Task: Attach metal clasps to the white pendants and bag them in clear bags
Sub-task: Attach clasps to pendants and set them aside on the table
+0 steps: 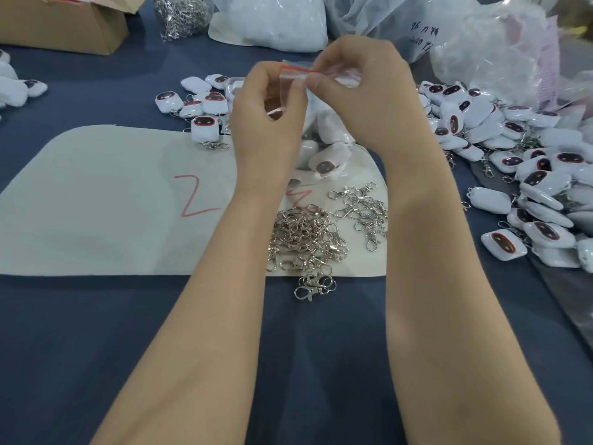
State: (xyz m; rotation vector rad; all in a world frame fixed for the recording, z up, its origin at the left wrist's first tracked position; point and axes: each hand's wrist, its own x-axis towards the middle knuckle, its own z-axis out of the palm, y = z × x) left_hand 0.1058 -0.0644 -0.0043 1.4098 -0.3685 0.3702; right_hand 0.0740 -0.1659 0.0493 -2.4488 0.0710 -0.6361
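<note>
So the small clear zip bag (290, 79) with the red seal strip is up in the air between both hands, above the table. The left hand (266, 104) has its fingers curled round the bag's left side, thumb pressed on the front just under the strip. The right hand (365, 91) pinches the strip's right end between thumb and forefinger, so both are gripping it. The left palm hides the lower part of the bag, so I can't tell whether a pendant is in there.

Right below the fingers, partly hidden by the wrists, is a clear bag of white pendants (327, 159). Nearer the person than that, between the forearms, is a loose heap of metal clasps (305, 239) on a white mat (112, 200) with red scribbles. Just left of the left fingers is a small bunch of pendants (202, 104) with dark faces, and one (205, 128) stands with a clasp on it. Out to the right of the right fingers there's a big pile of pendants (529, 162).

Beyond the fingertips: white plastic sacks (272, 24), a bag of clasps (181, 14) and a cardboard box (64, 24) far left. A blue cloth (96, 332) lies under everything.
</note>
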